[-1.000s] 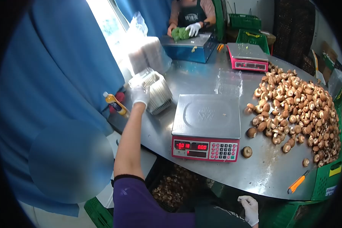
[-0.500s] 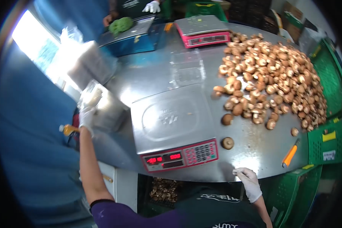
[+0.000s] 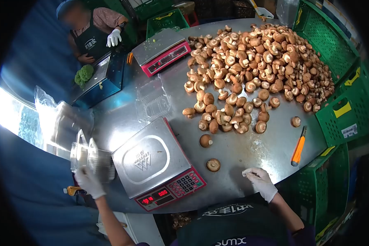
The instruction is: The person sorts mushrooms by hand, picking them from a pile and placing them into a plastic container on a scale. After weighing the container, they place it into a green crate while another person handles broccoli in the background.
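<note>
My left hand (image 3: 90, 183), in a white glove, grips the edge of a clear plastic container (image 3: 78, 155) beside the stack of clear containers (image 3: 101, 164); motion blurs the fingers a little. My gloved right hand (image 3: 261, 183) is over the table's near edge, its fingers pinched together. Whatever may be between them is too small to make out. Between my hands stands a red-framed digital scale (image 3: 143, 160) with a bare platform. Right of it lie two single mushrooms, one (image 3: 212, 165) cap up and another (image 3: 206, 140) farther back.
A large heap of brown mushrooms (image 3: 270, 57) covers the back right. An orange utility knife (image 3: 298, 148) lies near green crates (image 3: 344, 119). An open clear container (image 3: 153, 100) sits behind the scale. Across the table, a person stands by broccoli (image 3: 84, 75) and another scale (image 3: 162, 47).
My view has swung right. My left hand has drawn back toward me from the container stack with a container. My right hand stays pinched near the table edge.
</note>
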`<state>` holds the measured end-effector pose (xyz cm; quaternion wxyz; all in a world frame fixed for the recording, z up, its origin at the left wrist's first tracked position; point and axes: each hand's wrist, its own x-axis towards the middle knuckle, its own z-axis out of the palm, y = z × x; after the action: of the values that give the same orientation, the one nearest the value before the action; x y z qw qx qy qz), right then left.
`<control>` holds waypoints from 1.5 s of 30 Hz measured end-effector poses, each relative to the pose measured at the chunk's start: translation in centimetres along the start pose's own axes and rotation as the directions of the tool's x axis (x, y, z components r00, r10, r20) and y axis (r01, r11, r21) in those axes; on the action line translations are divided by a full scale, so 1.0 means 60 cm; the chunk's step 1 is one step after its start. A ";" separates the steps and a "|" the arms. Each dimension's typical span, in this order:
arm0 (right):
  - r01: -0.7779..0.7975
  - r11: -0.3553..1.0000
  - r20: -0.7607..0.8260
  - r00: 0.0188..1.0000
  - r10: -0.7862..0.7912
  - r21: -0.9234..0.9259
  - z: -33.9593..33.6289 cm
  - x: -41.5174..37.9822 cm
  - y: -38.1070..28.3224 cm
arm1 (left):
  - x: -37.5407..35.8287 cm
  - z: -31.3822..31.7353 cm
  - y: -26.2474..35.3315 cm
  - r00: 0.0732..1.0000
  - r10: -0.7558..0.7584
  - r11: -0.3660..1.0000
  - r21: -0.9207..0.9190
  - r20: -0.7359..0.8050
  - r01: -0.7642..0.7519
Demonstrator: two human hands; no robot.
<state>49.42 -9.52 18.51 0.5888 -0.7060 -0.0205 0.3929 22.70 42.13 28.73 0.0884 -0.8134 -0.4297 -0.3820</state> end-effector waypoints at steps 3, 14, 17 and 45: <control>0.064 0.988 0.012 0.998 -0.063 -0.143 0.004 0.031 -0.027 | -0.095 -0.025 0.132 0.928 0.368 0.928 -0.087 0.063 -0.363; 0.550 0.336 0.339 0.786 -0.517 -0.765 0.151 0.242 -0.099 | -0.226 -0.105 0.316 0.863 0.422 0.882 -0.345 0.278 -0.320; 0.553 0.412 0.350 0.809 -0.472 -0.724 0.157 0.258 -0.099 | -0.245 -0.107 0.371 0.832 0.411 0.852 -0.481 0.373 -0.205; -0.219 0.611 -0.646 0.155 -0.748 -0.761 -0.322 0.253 -0.041 | -0.206 0.068 0.702 0.631 0.585 0.776 -0.576 0.509 -0.255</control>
<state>72.15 -17.06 12.53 0.1997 -0.9288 0.0531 -0.3075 53.03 10.33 25.06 -0.1723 -0.9697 -0.1221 -0.1226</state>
